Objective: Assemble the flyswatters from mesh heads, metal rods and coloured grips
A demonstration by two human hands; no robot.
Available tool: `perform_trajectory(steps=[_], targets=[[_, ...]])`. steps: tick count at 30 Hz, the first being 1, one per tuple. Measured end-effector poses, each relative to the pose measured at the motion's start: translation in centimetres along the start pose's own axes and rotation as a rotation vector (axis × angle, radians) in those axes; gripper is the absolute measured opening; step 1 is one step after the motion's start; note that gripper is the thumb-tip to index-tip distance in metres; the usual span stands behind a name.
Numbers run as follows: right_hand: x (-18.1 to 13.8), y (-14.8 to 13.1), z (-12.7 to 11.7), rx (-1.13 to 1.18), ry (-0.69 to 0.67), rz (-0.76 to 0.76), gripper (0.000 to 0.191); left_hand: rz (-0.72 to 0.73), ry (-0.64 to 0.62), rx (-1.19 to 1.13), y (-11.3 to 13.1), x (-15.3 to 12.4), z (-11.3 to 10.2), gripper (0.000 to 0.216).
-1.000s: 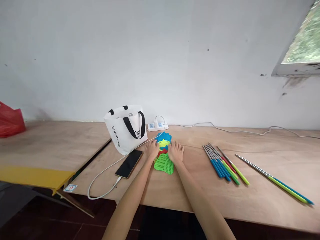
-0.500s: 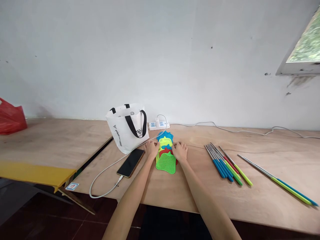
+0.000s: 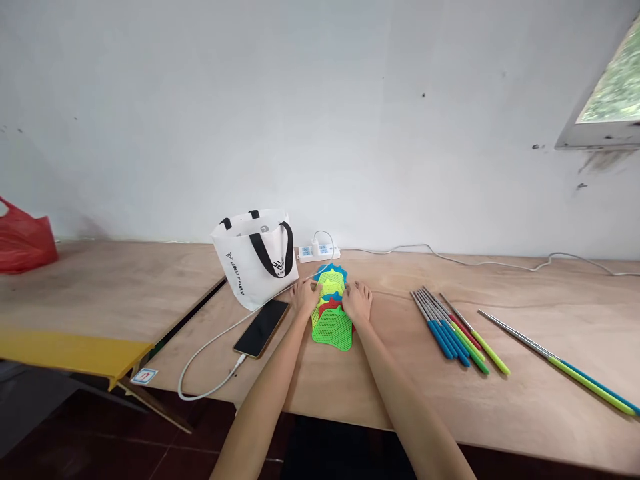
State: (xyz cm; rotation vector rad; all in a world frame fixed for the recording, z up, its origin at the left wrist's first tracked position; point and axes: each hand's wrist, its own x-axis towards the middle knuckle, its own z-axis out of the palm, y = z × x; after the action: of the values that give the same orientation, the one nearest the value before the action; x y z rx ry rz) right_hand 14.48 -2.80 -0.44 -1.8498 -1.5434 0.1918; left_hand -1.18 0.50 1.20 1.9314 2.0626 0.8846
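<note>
We look down at our two bare forearms reaching across a pale wooden worktop (image 3: 425, 407) that stands against a white wall (image 3: 320, 120). Between our hands lies a short column of flat, perforated pieces, overlapping one another and running away from us towards the wall. The nearest is a bright green piece (image 3: 333, 330); beyond it show a red piece (image 3: 329, 305), then a bit of blue, then a yellow piece (image 3: 331, 285), with a blue piece (image 3: 341, 269) at the far end.

Our left hand (image 3: 303, 298) rests at the left edge of the column, fingers bent towards it. Our right hand (image 3: 357, 301) mirrors it at the right edge, knuckles up. Our fingertips are partly hidden, so we cannot tell whether either hand grips a piece or merely touches it.

To our left, a dark-screened phone (image 3: 261, 328) lies flat, with a white cable (image 3: 193, 363) plugged into its near end. Behind the phone stands a white tote bag (image 3: 250, 267) with black handles. A white power strip (image 3: 327, 251) sits beyond the column, near the wall.

To our right, a group of metal rods (image 3: 450, 330) lies with blue, red, green and yellow-green ends towards us. Farther right, two more rods (image 3: 555, 360), one blue-ended and one yellow-green, lie side by side.
</note>
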Motion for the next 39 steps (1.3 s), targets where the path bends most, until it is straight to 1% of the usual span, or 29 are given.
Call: perform_trajectory(steps=[4,6,10,12,15,18,21,24,30,34,37,39], targets=[[-0.1,0.2,-0.1,-0.028,0.004,0.014,0.031,-0.029,0.013,0.013,0.1,0.3,-0.1,0.036],[-0.1,0.3,-0.1,-0.043,0.005,0.019,0.029,-0.029,0.005,0.011,-0.1,0.3,-0.2,0.037],[0.1,0.1,0.1,-0.06,0.015,0.027,0.026,0.011,-0.041,0.007,-0.5,0.2,-0.3,0.02],[0.3,0.0,0.2,-0.06,0.022,0.036,0.026,0.025,-0.044,0.014,-0.6,0.1,-0.3,0.017],[0.6,0.1,0.4,-0.047,0.024,0.055,0.026,0.018,-0.027,0.024,-0.5,0.0,-0.2,0.026],[0.8,0.5,0.2,-0.019,0.008,0.062,0.03,0.011,-0.034,0.023,-0.7,0.2,-0.1,0.034],[0.6,1.3,-0.4,0.008,-0.051,0.013,0.029,0.033,-0.101,0.01,-1.1,0.4,-0.2,0.03],[0.4,1.9,-0.8,0.009,-0.109,-0.043,0.029,0.063,-0.165,0.004,-1.5,0.5,-0.4,0.035],[0.6,1.1,-0.3,-0.027,-0.094,-0.022,0.034,0.082,-0.139,0.011,-1.2,0.1,-0.4,0.028],[0.6,1.2,-0.2,0.002,-0.088,-0.031,0.039,0.11,-0.166,0.001,-1.3,0.0,-0.3,0.027],[0.5,2.1,-1.1,0.059,-0.109,-0.082,0.042,0.112,-0.168,-0.01,-1.5,0.0,-0.1,0.027],[0.3,2.8,-2.1,0.104,-0.146,-0.161,0.042,0.114,-0.179,-0.024,-1.7,0.0,-0.1,0.03]])
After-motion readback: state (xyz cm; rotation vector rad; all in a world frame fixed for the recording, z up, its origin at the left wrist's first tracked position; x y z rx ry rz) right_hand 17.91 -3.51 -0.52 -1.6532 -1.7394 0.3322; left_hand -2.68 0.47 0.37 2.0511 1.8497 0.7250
